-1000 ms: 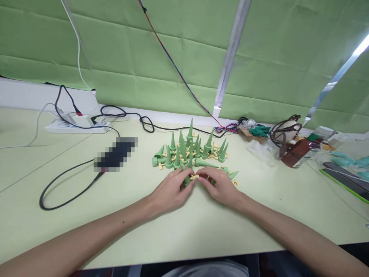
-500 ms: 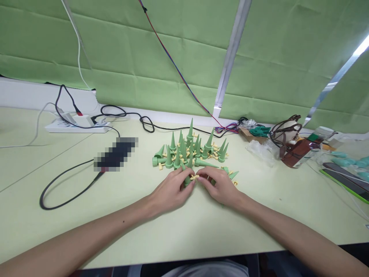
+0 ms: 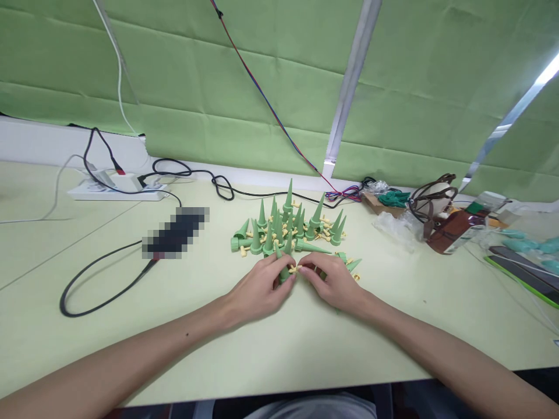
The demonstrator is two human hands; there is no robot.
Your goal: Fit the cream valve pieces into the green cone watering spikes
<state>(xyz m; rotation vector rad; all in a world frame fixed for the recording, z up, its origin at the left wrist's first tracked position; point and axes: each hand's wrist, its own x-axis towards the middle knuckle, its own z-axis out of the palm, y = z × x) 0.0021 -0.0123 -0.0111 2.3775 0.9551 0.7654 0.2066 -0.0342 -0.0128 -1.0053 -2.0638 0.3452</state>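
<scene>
Both hands meet at the middle of the pale green table [image 3: 271, 355]. My left hand [image 3: 257, 288] is closed around a green cone-shaped spike [image 3: 282, 269] that points away from me. My right hand [image 3: 334, 282] pinches a small yellow plastic piece [image 3: 294, 269] at the spike's base. Just beyond the hands stands a cluster of several green spikes [image 3: 286, 224], most upright, with small yellow pieces scattered among them. A few more spikes lie by my right hand [image 3: 351, 263].
A white power strip [image 3: 116, 189] with black cables sits at the back left, and a blurred dark device [image 3: 174, 233] lies left of the spikes. At the right are a brown bag [image 3: 445, 224], clear plastic bags [image 3: 395, 224] and flat devices [image 3: 524, 267]. A green cloth wall stands behind.
</scene>
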